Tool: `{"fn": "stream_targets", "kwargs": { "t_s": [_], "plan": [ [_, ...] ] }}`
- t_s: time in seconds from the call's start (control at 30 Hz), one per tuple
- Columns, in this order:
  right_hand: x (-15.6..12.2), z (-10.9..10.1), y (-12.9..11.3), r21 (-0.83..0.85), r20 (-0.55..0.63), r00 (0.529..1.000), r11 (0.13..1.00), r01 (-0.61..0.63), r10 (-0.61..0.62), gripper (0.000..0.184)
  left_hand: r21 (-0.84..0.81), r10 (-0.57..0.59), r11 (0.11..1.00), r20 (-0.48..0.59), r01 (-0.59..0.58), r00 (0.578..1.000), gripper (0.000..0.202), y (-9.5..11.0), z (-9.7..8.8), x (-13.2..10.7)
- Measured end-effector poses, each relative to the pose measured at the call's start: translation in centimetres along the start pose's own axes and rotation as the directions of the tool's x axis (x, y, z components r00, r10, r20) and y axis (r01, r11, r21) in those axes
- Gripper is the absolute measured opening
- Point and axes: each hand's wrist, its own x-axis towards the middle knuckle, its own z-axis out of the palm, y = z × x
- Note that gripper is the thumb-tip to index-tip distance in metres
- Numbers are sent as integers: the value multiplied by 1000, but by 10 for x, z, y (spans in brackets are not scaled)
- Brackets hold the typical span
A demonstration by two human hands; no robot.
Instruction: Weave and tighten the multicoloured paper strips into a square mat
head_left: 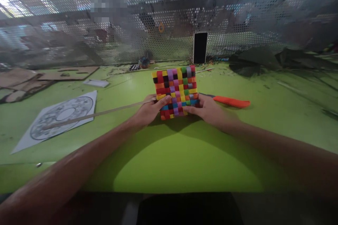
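Observation:
A multicoloured woven square mat (pixel 176 88) of interlaced strips lies on the green table (pixel 185 161) in the middle of the view. My left hand (pixel 150 109) grips its lower left edge, thumb on top. A thin pale strip (pixel 100 114) runs from that hand out to the left. My right hand (pixel 208 109) holds the mat's lower right edge, fingers curled on it.
An orange strip (pixel 232 102) lies just right of my right hand. A paper sheet with a round printed pattern (pixel 60 116) lies at the left. A dark phone (pixel 200 47) leans on the perforated metal screen at the back. Cardboard pieces (pixel 68 73) sit far left.

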Motion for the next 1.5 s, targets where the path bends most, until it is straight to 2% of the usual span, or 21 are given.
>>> {"fn": "stream_targets", "kwargs": {
  "t_s": [0.2, 0.43, 0.5, 0.63, 0.7, 0.73, 0.77, 0.8, 0.87, 0.93, 0.97, 1.0, 1.07, 1.1, 1.13, 1.17, 1.23, 1.3, 1.33, 1.4, 1.5],
  "plan": [
    [0, 1, -5, 43, -35, 996, 996, -78, 79, 23, 73, 28, 997, -5, -27, 1000, 48, 3, 1, -3],
    [-3, 2, -7, 111, -41, 999, 993, -30, 35, 20, 69, 44, 997, -12, -43, 999, 48, 2, 3, -4],
    [-3, 2, -7, 111, -44, 998, 993, -46, 51, 20, 69, -1, 998, -7, 2, 1000, 49, 3, 4, -5],
    [-1, -1, -7, 166, -21, 997, 984, -67, 72, 25, -5, -182, 983, -33, 182, 983, 51, 3, 1, -2],
    [0, -5, -7, 203, -15, 994, 974, -103, 108, 32, -60, -279, 958, 32, 281, 960, 53, 4, -7, 2],
    [1, -8, -7, 212, -27, 992, 971, -112, 120, 35, -50, -316, 945, 117, 323, 942, 55, 5, -13, 3],
    [1, -10, -7, 210, -48, 992, 972, -108, 121, 38, 13, -346, 934, 282, 357, 895, 60, 8, -19, 4],
    [2, -13, -7, 197, -74, 991, 976, -92, 108, 40, 81, -362, 927, 444, 366, 819, 67, 12, -25, 3],
    [4, -17, -5, 150, -126, 991, 988, -28, 47, 41, 144, -301, 946, 725, 291, 619, 68, 25, -31, -3],
    [6, -20, -5, 70, -134, 991, 998, -5, 15, 40, 138, -185, 980, 892, 141, 413, 45, 41, -30, -14],
    [8, -22, -6, -5, -114, 993, 1000, -20, 19, 37, 141, -155, 988, 917, 65, 368, 34, 48, -27, -20],
    [8, -24, -7, -115, -78, 996, 993, -39, 30, 33, 129, -113, 992, 909, -13, 401, 26, 54, -23, -25],
    [8, -32, -12, -413, -1, 999, 910, -35, 38, 22, 127, 57, 961, 780, -246, 624, 21, 59, -15, -32],
    [7, -38, -16, -561, 23, 1000, 828, 9, 5, 19, 179, 141, 915, 698, -361, 702, 19, 58, -13, -33],
    [6, -46, -18, -678, 23, 998, 733, 62, -64, 19, 254, 209, 859, 617, -443, 759, 18, 55, -11, -31],
    [3, -56, -20, -752, 16, 991, 651, 102, -136, 17, 334, 262, 800, 552, -498, 791, 17, 50, -11, -28],
    [-2, -79, -19, -865, 19, 980, 489, 115, -198, 23, 448, 333, 689, 503, -570, 798, 17, 37, -12, -20],
    [-7, -105, -12, -941, 85, 968, 302, 156, -235, 37, 508, 330, 613, 531, -605, 780, 19, 25, -14, -11],
    [-8, -116, -6, -955, 122, 964, 237, 180, -238, 44, 525, 318, 595, 542, -609, 778, 19, 20, -14, -7],
    [-6, -133, 5, -957, 157, 968, 211, 199, -198, 53, 537, 305, 588, 546, -606, 780, 19, 13, -12, -3],
    [1, -144, 15, -953, 171, 972, 225, 205, -161, 52, 531, 317, 608, 520, -591, 793, 19, 11, -7, -2]
  ]
}}
